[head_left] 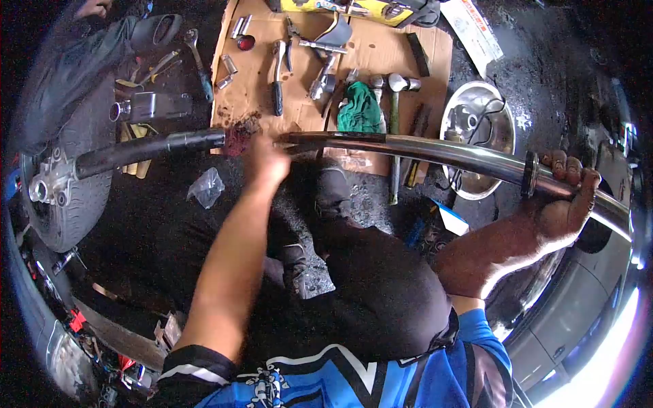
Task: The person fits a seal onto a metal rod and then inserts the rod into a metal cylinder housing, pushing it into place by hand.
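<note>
"Tube (449,155), held crosswise before the wearer: how does it lie?"

"I see it reach from the cast end (53,179), at left against the view of the tyre (81,221), to a bright length at right, passing over part of the bowl (469,95). Beyond it lies the cardboard (255,41)."

"Likely faults from here?"

"Two, in my judgement. First, a slip at the bright end, should oil coat that smooth metal. Second, a swing of the cast end into the tyre, its weight overhanging the left hand (266,163). Grit in the rag (238,139) might also score the surface."

"State of the hands?"

"I find them well apart. The right hand (571,182) has its fingers curled closed around the bright length, just outside the collar (530,173). The left, blurred, lies near mid-length beside the dark red rag; I cannot tell how far its fingers are open, or whether it clasps rag, metal or both. The joint beneath is hidden from me."
</note>
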Motion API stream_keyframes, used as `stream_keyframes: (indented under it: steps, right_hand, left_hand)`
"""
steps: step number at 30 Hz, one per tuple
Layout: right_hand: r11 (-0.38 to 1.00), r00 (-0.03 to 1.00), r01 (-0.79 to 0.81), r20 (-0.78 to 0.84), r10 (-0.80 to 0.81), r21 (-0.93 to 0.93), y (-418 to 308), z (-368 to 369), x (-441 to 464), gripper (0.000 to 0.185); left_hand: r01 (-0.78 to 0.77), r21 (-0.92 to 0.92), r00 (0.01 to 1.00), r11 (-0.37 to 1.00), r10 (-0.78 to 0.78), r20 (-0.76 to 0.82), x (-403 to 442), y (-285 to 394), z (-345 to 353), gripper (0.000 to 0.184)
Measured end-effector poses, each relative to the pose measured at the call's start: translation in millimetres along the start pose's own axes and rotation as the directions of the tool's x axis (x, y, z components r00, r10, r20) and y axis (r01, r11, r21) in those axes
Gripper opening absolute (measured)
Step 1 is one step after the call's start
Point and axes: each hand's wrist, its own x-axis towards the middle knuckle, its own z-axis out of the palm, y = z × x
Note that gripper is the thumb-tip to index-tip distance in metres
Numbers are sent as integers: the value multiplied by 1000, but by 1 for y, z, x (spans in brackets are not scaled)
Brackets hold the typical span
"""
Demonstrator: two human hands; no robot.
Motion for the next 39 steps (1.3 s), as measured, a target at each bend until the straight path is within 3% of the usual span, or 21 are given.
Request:
stream_keyframes:
  steps: [1, 2, 4, 6, 8, 9, 10, 11, 12, 15, 16, 17, 18, 19, 21, 22, 27, 29, 32, 34, 39]
  right_hand:
    - [1000, 1000, -2, 4, 2, 4, 1, -3, 3, 18]
    - [999, 999, -18, 46, 17, 37, 3, -10, 7, 18]
    - [997, 996, -36, 88, 29, 72, 5, -12, 10, 18]
    - [995, 994, -45, 101, 37, 84, 4, -10, 9, 18]
    - [996, 995, -29, 94, 22, 79, 5, -10, 10, 18]
    - [997, 996, -17, 85, 11, 77, 6, -9, 11, 18]
    - [997, 996, -18, 86, 11, 78, 5, -5, 8, 18]
    - [997, 992, 2, 127, -12, 83, 4, 1, 5, 19]
    - [996, 985, 24, 167, -39, 88, 3, 5, 2, 19]
    - [990, 977, -21, 214, -9, 139, -2, 7, -2, 21]
    - [991, 976, -16, 215, -13, 135, -3, 4, -1, 21]
    - [978, 946, -64, 325, -5, 199, -3, -2, 1, 20]
    - [959, 902, -119, 431, -4, 258, -4, -1, 0, 20]
    - [960, 903, -117, 430, -3, 253, -5, 1, -3, 20]
    - [989, 966, -7, 258, -32, 150, -8, 7, -15, 20]
    - [976, 936, -67, 353, -11, 209, -8, 0, -8, 21]
    - [982, 956, -22, 292, -35, 187, -10, 9, -15, 20]
    - [989, 973, 16, 227, -49, 145, -11, 13, -17, 19]
    - [992, 959, 11, 281, -46, 126, -12, 11, -16, 19]
    - [963, 912, -98, 410, -15, 252, -12, 4, -13, 20]
    - [984, 949, -3, 309, -52, 177, -11, 16, -19, 20]
  left_hand:
    - [186, 121, 981, 975, -191, 29, 0, -22, -19, 23]
    - [233, 174, 972, 957, -227, -57, 8, -85, -11, 23]
    - [283, 224, 956, 933, -255, -145, 6, -94, -24, 24]
    - [484, 311, 875, 818, -461, -149, 10, -80, -46, 25]
    - [185, 246, 977, 951, -153, -146, 25, -80, -52, 24]
    - [-34, 134, 943, 990, 77, -323, 19, -58, -48, 22]
    - [-324, 187, 828, 927, 374, -419, 3, -7, -60, 19]
    - [-432, -234, 897, 871, 388, -211, -4, 24, -60, 17]
    - [-728, -202, 685, 655, 687, -243, -15, 61, -71, 16]
    - [-847, -331, 440, 416, 898, 3, -32, 128, -78, 21]
    - [-851, -340, 401, 400, 913, 72, -30, 138, -77, 21]
    - [-853, -351, 360, 386, 922, 140, -28, 144, -77, 21]
    - [-852, -355, 359, 384, 923, 138, -26, 147, -77, 21]
    - [-852, -348, 352, 391, 920, 172, -25, 150, -78, 21]
    - [-849, -348, 341, 397, 916, 213, -27, 154, -77, 20]
    - [-868, -326, 334, 375, 926, 176, -28, 156, -77, 19]
    - [-846, -407, 312, 344, 939, 143, -20, 153, -73, 17]
    - [-813, -441, 343, 381, 925, 167, -21, 154, -77, 15]
    - [-780, -466, 381, 417, 908, 175, -21, 152, -76, 14]
    - [-767, -454, 413, 453, 890, 192, -25, 153, -79, 13]
    - [-819, -330, 453, 469, 882, 131, -32, 153, -70, 11]
